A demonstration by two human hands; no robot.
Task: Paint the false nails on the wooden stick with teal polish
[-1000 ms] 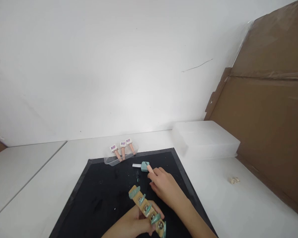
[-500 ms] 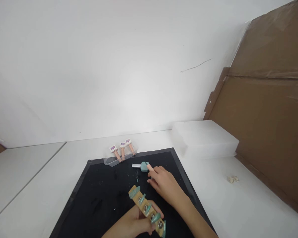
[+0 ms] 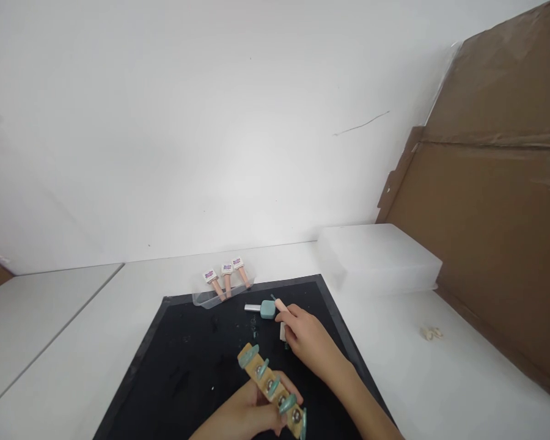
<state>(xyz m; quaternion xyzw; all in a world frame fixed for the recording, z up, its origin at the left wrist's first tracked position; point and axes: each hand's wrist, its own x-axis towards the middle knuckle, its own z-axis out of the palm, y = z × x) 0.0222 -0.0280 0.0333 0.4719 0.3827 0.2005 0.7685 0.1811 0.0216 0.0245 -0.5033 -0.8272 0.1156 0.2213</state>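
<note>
Counter (image 3: 440, 379) is carrying a black mat (image 3: 187, 366) reaching from mid-counter to its near edge. A white box (image 3: 378, 256) is sitting at the far edge against the wall, just off the mat's far right corner. A clear tray (image 3: 206, 297) holding three pink-handled sticks is lying across the mat's far edge.

Left hand (image 3: 242, 415) is working at the mat's near edge, grip closed around a tan nail strip (image 3: 271, 386) carrying a row of teal nail tips, tilted up off the mat. Right hand (image 3: 309, 342) is hovering near the mat's far edge, fingers pinched narrow on something small and whitish; can't tell what it is. Its index fingertip is touching or just beside the teal polish bottle (image 3: 266, 309), which is lying on its side with the silver cap pointing left.

Risks, as I read them:
- Bottle is lying down, so a nudge from that fingertip is likely sending it rolling toward the tray.
- If the cap is loose, polish is leaking onto the mat.
- Strip is being held one-handed at an angle; any wet tips are prone to smearing on the left fingers.
- Two small pale bits (image 3: 431, 333) are sitting loose toward the counter's right edge, easy to sweep off.
</note>
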